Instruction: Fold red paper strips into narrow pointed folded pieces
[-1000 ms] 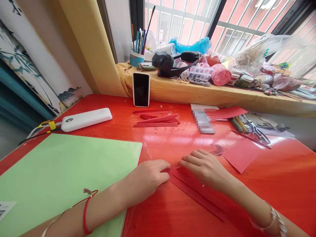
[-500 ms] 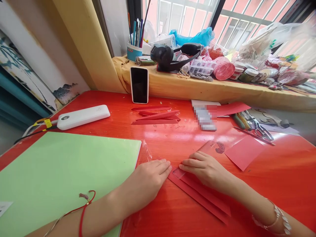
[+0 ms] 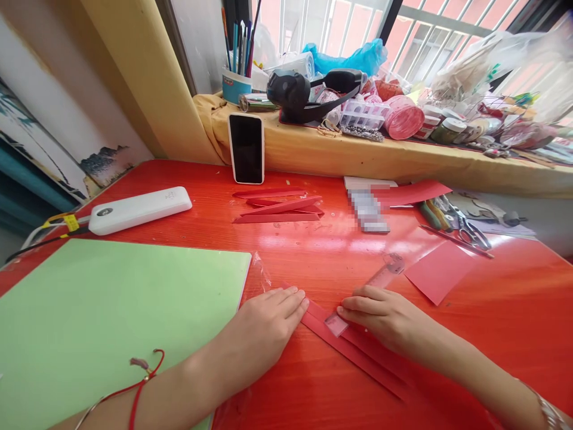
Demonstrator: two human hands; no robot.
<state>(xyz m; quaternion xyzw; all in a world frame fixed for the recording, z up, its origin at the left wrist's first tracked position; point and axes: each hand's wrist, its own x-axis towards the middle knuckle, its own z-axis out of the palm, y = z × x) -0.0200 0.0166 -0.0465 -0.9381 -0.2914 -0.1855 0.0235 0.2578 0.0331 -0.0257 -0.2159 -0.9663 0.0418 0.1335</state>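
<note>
A folded red paper strip (image 3: 347,352) lies slantwise on the red table. My left hand (image 3: 271,319) rests flat on its upper left end, fingers stretched out together. In my right hand (image 3: 380,313) is a clear plastic ruler (image 3: 336,325), gripped from above between thumb and fingers. The ruler lies across the strip, its near end touching the folded layers. Its far end sticks out beyond my fingers, over a dark mark. My right thumb is hidden.
Several folded red strips (image 3: 280,206) lie farther back. A red paper square (image 3: 441,272) sits at right, near scissors (image 3: 470,230) and a pencil. A green board (image 3: 147,304) covers the left; behind it is a white power bank (image 3: 141,210). A phone (image 3: 246,149) leans against the cluttered sill.
My right hand has slid the ruler down and right along the folded strip, away from my left hand. My left hand stays on the strip's end. The view has shifted slightly.
</note>
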